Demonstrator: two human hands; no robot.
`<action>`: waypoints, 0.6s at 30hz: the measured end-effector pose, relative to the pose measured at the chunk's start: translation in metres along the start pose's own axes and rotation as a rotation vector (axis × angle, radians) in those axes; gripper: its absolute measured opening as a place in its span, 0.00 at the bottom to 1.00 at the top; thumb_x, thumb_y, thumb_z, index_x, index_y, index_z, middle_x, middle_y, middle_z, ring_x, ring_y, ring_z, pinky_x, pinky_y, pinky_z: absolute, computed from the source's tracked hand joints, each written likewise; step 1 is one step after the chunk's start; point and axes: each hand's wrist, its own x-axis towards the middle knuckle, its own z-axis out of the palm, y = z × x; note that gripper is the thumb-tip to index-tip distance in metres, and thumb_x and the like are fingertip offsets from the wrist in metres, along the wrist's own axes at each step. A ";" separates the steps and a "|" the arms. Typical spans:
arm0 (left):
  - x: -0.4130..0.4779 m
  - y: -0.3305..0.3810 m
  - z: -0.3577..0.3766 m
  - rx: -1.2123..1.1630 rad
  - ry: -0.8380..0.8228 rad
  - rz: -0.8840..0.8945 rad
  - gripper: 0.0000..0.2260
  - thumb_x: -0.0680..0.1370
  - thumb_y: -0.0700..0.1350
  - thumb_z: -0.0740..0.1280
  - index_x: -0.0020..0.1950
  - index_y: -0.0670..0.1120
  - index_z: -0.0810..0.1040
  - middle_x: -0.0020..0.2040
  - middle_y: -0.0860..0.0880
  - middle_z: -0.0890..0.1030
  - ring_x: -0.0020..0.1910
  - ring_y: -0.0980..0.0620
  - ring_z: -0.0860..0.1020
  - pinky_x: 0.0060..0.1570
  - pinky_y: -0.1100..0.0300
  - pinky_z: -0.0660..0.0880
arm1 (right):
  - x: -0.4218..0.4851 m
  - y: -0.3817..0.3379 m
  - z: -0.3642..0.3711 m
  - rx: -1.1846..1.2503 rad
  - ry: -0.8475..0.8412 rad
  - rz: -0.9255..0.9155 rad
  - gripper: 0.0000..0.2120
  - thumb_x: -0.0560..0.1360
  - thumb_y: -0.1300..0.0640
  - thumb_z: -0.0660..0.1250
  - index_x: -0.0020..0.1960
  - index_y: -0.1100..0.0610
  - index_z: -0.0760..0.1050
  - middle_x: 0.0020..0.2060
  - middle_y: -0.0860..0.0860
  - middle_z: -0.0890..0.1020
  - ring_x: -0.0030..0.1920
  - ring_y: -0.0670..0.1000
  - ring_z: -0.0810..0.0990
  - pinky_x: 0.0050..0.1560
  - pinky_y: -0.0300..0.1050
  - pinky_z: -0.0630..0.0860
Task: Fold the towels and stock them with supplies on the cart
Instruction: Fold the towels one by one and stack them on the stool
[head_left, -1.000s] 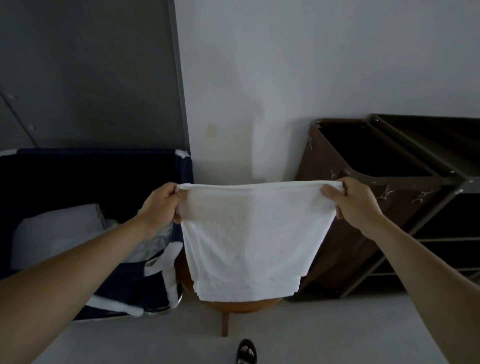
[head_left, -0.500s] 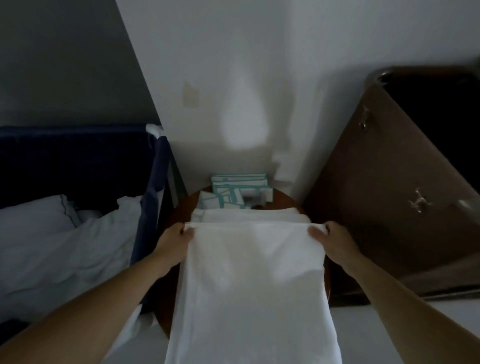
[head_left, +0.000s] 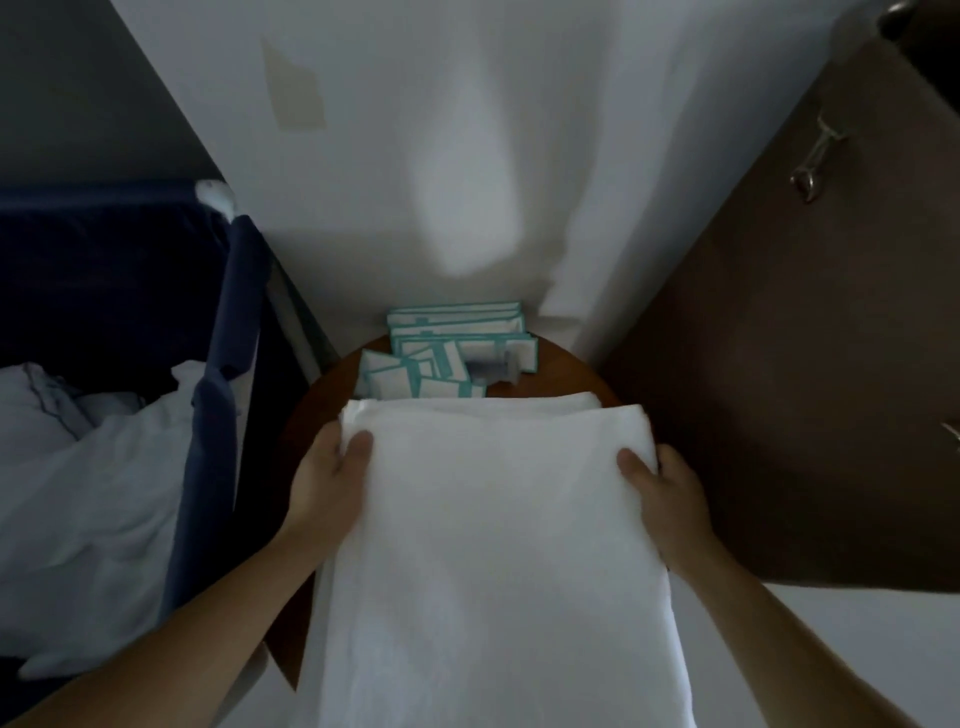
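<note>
A white towel (head_left: 493, 545) lies spread over a round wooden table (head_left: 322, 405), its near end hanging off toward me. My left hand (head_left: 332, 478) grips the towel's far left corner, thumb on top. At the far right corner my right hand (head_left: 665, 493) holds it the same way. Under its far edge shows the rim of another white towel (head_left: 519, 401). Behind the towels, against the wall, sits a pile of white packets with teal borders (head_left: 457, 348).
A dark blue laundry bin (head_left: 130, 312) with white linen (head_left: 88, 493) inside stands at the left. A brown fabric hamper (head_left: 805, 364) with metal clips fills the right side. A white wall runs straight ahead.
The towel came down from being held up in the air onto the table. My hands lowered with it and my view tilted down and closer.
</note>
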 end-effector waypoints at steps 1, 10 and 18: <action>0.007 0.006 0.001 0.020 0.000 0.022 0.06 0.83 0.53 0.61 0.53 0.53 0.75 0.44 0.55 0.79 0.40 0.62 0.78 0.38 0.59 0.71 | 0.002 -0.001 -0.001 0.028 0.037 0.001 0.08 0.78 0.48 0.70 0.49 0.52 0.76 0.46 0.52 0.82 0.47 0.56 0.81 0.52 0.59 0.79; 0.005 -0.026 0.024 0.193 -0.072 -0.142 0.22 0.80 0.44 0.68 0.71 0.38 0.69 0.66 0.39 0.72 0.62 0.41 0.73 0.61 0.50 0.72 | 0.006 0.027 0.009 -0.168 0.051 0.081 0.25 0.76 0.45 0.71 0.65 0.60 0.72 0.57 0.57 0.79 0.55 0.60 0.79 0.59 0.61 0.76; -0.082 -0.078 0.019 0.448 -0.027 -0.307 0.33 0.77 0.58 0.67 0.75 0.40 0.65 0.70 0.36 0.68 0.69 0.36 0.67 0.67 0.44 0.66 | -0.067 0.067 -0.007 -0.377 -0.003 0.155 0.31 0.75 0.36 0.67 0.70 0.55 0.70 0.51 0.50 0.80 0.48 0.55 0.79 0.48 0.47 0.74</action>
